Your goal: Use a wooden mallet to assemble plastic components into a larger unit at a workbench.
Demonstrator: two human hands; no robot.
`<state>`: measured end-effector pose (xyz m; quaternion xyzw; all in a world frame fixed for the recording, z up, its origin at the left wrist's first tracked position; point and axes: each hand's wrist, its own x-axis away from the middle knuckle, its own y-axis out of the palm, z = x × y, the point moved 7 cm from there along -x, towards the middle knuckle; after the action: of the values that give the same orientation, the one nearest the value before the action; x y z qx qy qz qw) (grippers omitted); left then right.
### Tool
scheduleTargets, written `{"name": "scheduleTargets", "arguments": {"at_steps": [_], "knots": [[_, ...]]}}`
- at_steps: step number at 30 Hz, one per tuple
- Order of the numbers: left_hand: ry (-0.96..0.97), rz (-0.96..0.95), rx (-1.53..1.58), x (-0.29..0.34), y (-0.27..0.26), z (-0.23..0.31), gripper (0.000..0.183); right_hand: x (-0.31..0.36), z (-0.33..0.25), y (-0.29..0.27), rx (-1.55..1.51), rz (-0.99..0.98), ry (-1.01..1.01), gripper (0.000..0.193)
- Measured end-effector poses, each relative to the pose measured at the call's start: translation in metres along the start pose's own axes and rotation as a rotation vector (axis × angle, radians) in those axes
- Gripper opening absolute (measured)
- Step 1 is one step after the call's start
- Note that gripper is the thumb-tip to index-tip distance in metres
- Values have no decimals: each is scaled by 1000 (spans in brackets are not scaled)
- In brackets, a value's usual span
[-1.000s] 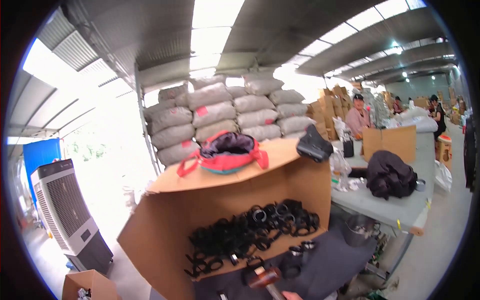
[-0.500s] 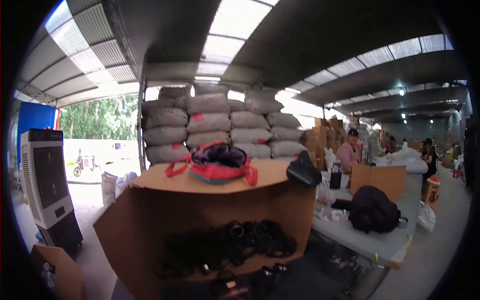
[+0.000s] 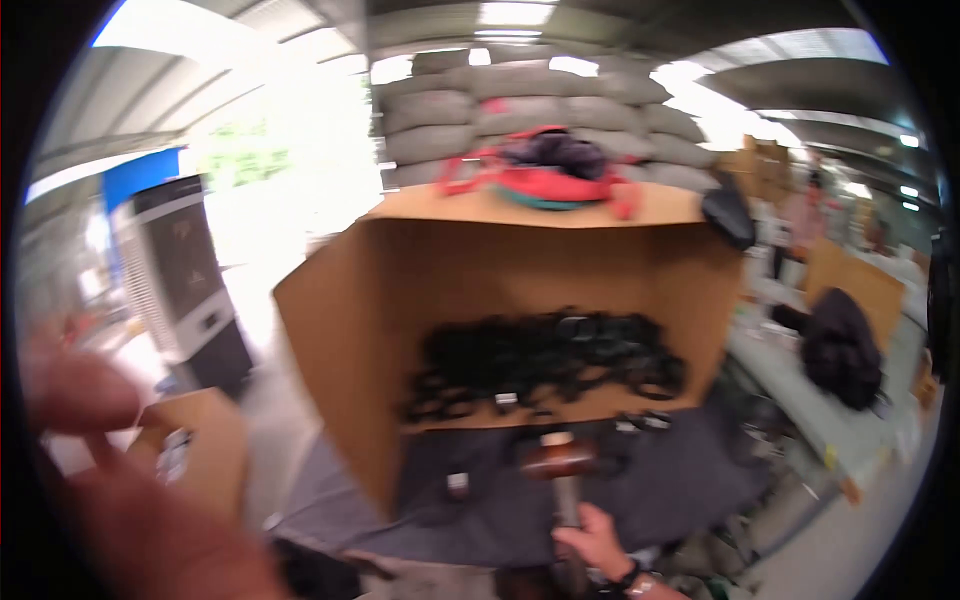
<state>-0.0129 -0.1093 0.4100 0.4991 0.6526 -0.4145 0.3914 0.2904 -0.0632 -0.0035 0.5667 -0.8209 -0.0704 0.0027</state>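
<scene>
My right hand [image 3: 598,545], with a dark band and a bracelet at the wrist, is closed round the handle of a mallet [image 3: 560,460]. The mallet's brown head points up and away, above a dark grey cloth [image 3: 640,490]. Very close at the left edge looms my left hand [image 3: 150,500], smeared by motion, so its fingers and any hold are unclear. Beyond the mallet, a heap of black ring-shaped parts [image 3: 550,355] lies inside a cardboard box [image 3: 335,350] lying on its side. A small dark piece with a pale top [image 3: 457,485] sits on the cloth.
A red bag [image 3: 555,185] and a black item [image 3: 730,215] rest on the box. A tall air cooler [image 3: 185,270] and a small open carton [image 3: 215,440] stand left. At right is a table [image 3: 790,375] with a dark bundle [image 3: 840,345]. Stacked sacks [image 3: 520,110] rise behind.
The view has tipped down and turned left, so the box sits higher and further right. Both my hands have come into view, the right one holding the mallet.
</scene>
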Motion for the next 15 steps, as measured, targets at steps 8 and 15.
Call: {"name": "scheduleTargets", "arguments": {"at_steps": [8, 15], "knots": [[-652, -291, 221, 174, 60, -39, 30, 10, -32, 15, 1, -14, 32, 17], [-1177, -394, 242, 338, 95, -54, 15, 12, -38, 22, -13, -30, 23, 21]]}}
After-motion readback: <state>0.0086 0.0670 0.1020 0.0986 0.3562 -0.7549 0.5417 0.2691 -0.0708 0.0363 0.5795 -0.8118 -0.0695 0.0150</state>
